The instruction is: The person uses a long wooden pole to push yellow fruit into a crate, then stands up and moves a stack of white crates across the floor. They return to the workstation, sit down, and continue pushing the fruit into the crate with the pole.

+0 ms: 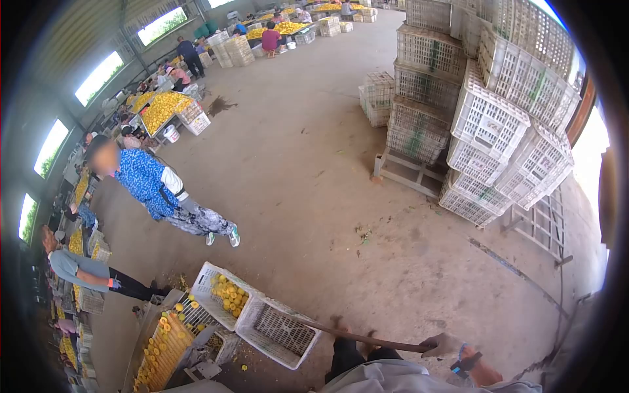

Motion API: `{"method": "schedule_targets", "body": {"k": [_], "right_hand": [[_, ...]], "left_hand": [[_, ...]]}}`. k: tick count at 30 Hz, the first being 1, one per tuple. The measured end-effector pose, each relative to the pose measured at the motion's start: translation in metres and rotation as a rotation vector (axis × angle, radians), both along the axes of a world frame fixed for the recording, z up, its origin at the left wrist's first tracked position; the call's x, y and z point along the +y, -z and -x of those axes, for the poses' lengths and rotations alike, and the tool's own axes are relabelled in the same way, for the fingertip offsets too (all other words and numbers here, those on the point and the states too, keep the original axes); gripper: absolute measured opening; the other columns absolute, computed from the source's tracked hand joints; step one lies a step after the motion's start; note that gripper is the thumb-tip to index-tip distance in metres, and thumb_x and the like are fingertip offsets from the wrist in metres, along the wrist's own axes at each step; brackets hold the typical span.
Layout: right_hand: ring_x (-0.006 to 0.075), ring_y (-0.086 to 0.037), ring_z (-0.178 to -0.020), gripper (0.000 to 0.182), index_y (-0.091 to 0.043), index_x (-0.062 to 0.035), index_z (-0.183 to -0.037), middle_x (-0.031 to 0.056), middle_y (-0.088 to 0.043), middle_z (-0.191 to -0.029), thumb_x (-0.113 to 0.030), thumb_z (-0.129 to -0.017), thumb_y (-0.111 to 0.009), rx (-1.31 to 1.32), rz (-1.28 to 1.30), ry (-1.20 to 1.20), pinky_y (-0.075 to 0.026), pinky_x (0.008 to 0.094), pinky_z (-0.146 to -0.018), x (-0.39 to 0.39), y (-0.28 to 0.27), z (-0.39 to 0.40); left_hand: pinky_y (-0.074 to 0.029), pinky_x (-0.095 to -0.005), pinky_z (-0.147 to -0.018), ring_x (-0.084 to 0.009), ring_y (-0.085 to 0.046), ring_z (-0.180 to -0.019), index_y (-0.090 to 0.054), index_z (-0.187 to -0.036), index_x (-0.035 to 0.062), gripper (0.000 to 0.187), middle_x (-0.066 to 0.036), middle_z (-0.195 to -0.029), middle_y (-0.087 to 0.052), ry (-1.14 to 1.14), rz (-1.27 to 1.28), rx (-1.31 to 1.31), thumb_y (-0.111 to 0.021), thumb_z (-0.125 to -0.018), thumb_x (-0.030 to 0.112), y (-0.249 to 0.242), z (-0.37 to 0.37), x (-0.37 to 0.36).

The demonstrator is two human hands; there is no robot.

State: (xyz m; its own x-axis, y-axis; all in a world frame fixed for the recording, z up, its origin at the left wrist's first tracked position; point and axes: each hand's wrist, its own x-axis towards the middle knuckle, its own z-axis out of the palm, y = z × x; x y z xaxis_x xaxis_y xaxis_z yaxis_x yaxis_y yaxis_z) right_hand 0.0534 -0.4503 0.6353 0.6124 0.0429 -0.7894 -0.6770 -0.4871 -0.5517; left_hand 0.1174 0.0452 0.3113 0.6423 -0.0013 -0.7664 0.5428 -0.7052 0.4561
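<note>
Head view, right hand [441, 344] grasping stick [386, 343], tip unclear by crate [280, 333], left hand unseen

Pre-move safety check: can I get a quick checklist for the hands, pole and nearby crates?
1. Right hand grip on pole: ok, closed around its near end.
2. Left hand placement: cannot tell, out of view.
3. Pole's far end secured to the near white crate: cannot tell; it overlaps the rim, but contact isn't clear.
4. Person in blue patterned top away from the pole: ok, standing well apart.
5. Floor free of fruit beside the near crate: not ok, a yellow piece lies there.
</note>
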Motion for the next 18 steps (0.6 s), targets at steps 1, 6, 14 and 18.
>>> {"method": "schedule_targets", "body": {"k": [1,6,14,18], "right_hand": [[0.0164,-0.072,-0.086,0.053,-0.074,-0.0136,-0.132,0.0074,-0.079,-0.102,-0.042,-0.087,-0.080,-0.033,0.020,-0.024,-0.058,0.0313,-0.078,-0.009,-0.009,-0.016],[0.0162,-0.071,-0.083,0.053,-0.075,-0.0145,-0.130,0.0064,-0.079,-0.101,-0.043,-0.086,-0.081,0.050,0.060,-0.022,-0.058,0.0317,-0.075,-0.056,-0.066,-0.094],[0.0140,-0.070,-0.079,0.049,-0.076,-0.0122,-0.127,0.0045,-0.079,-0.097,-0.039,-0.086,-0.082,0.038,0.194,0.235,-0.058,0.0287,-0.069,-0.052,-0.127,-0.235],[0.0133,-0.069,-0.073,0.045,-0.077,-0.0054,-0.123,0.0076,-0.079,-0.093,-0.029,-0.085,-0.082,0.042,0.183,0.464,-0.056,0.0280,-0.064,-0.056,-0.115,-0.307]], "left_hand": [[-0.058,-0.0494,-0.072,-0.0346,-0.075,-0.080,-0.078,-0.091,0.0040,0.046,-0.018,-0.087,-0.077,0.000,0.015,-0.001,-0.059,-0.094,0.046,-0.003,-0.015,-0.008],[-0.059,-0.0474,-0.070,-0.0323,-0.075,-0.079,-0.078,-0.093,0.0029,0.042,-0.017,-0.088,-0.077,0.068,0.067,0.006,-0.061,-0.095,0.041,-0.007,-0.098,-0.030],[-0.059,-0.0443,-0.067,-0.0288,-0.075,-0.077,-0.077,-0.096,0.0012,0.035,-0.016,-0.088,-0.077,0.206,0.211,-0.132,-0.063,-0.096,0.033,-0.022,-0.288,-0.033],[-0.058,-0.0298,-0.065,-0.0197,-0.078,-0.080,-0.073,-0.104,-0.0068,0.035,-0.013,-0.090,-0.079,-0.079,0.296,0.023,-0.060,-0.101,0.026,-0.036,-0.400,-0.063]]}}
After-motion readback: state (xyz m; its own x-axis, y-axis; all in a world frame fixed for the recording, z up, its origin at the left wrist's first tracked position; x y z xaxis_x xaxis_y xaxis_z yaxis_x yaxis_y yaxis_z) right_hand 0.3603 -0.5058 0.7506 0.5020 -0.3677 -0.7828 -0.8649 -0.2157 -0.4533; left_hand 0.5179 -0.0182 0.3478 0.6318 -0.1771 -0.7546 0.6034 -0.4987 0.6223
